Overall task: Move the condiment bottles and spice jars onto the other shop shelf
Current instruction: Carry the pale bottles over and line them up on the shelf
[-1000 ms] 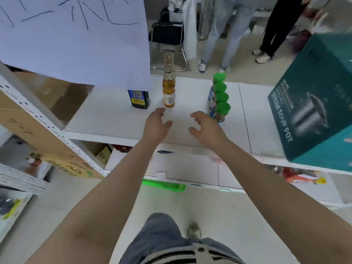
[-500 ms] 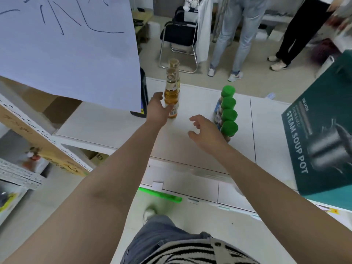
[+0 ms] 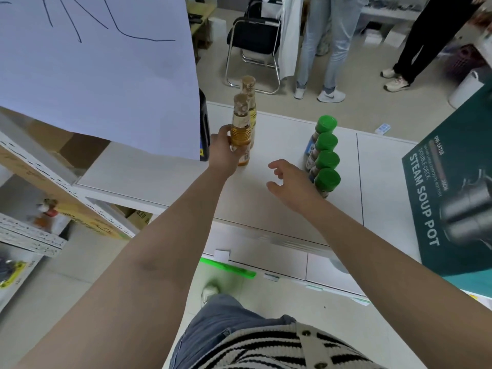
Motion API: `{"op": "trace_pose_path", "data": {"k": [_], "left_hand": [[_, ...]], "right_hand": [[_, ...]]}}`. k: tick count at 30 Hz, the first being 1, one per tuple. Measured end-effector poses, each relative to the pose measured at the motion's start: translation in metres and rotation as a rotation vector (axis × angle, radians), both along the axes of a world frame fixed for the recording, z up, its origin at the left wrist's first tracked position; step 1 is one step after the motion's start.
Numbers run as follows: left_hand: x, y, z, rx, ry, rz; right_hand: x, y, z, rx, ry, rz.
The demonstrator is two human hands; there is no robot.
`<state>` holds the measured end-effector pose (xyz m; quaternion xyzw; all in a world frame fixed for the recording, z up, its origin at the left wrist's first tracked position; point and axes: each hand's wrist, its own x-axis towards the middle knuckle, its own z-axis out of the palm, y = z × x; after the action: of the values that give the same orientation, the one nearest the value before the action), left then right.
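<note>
Two amber condiment bottles with gold caps stand in a line on the white shelf (image 3: 159, 179). My left hand (image 3: 225, 153) grips the nearer amber bottle (image 3: 240, 130) around its lower body; the farther amber bottle (image 3: 249, 98) stands just behind it. A dark bottle (image 3: 204, 134) is mostly hidden behind the hanging paper sheet. To the right, several spice jars with green lids (image 3: 325, 155) stand in a row. My right hand (image 3: 288, 182) hovers with relaxed fingers just left of the nearest jar, holding nothing.
A large paper sheet (image 3: 93, 75) hangs over the shelf's left part. A teal steam soup pot box (image 3: 452, 203) fills the right end of the shelf. Beyond the shelf stand a black chair (image 3: 255, 46) and two people's legs. Lower shelves lie beneath.
My left hand has reached forward and closed around the nearer amber bottle. My right hand has drifted toward the green-lidded jars. The camera has moved closer to the shelf.
</note>
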<state>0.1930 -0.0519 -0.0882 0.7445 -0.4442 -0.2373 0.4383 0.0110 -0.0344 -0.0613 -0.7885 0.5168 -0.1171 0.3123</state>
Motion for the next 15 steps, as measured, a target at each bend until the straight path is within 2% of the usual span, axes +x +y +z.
{"op": "trace_pose_path", "data": {"k": [3, 8, 15], "left_hand": [[-0.001, 0.004, -0.002, 0.038, -0.039, 0.002], [-0.001, 0.014, -0.003, 0.018, 0.078, -0.038], [0.007, 0.023, -0.008, 0.019, 0.016, 0.025]], "right_hand": [[-0.001, 0.001, 0.000, 0.004, -0.008, -0.001], [-0.002, 0.002, 0.000, 0.009, -0.017, 0.006], [0.001, 0.001, -0.001, 0.006, -0.020, 0.023]]}}
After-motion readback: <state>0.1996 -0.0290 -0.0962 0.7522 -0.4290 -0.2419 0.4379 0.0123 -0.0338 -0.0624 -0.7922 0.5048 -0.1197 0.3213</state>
